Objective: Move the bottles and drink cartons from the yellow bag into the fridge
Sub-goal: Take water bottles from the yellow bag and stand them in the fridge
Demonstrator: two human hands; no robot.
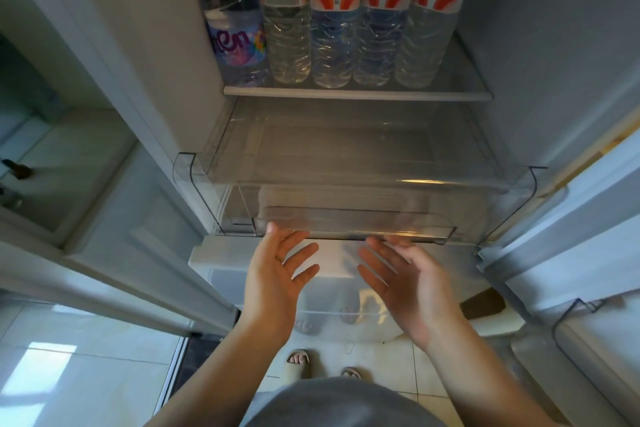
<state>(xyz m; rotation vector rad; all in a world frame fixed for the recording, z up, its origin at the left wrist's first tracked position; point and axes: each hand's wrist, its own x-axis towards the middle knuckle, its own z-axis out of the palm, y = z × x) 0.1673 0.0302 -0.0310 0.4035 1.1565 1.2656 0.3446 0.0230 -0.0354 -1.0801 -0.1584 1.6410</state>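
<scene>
The fridge stands open in front of me. Several clear water bottles with red and white labels (334, 10) stand in a row on the glass shelf (356, 94), with a purple-labelled bottle (235, 38) at their left end. Below the shelf a clear plastic drawer (353, 163) is pulled out and holds nothing. My left hand (277, 274) and my right hand (405, 284) are both open, palms up, just under the drawer's front edge (353, 234), fingertips touching or nearly touching it. The yellow bag is out of view.
A second clear drawer (332, 291) sits lower, also pulled out. The fridge door with its shelves (588, 288) is open at the right. A white cabinet (104, 218) stands at the left. My sandalled feet (298, 362) are on the tiled floor.
</scene>
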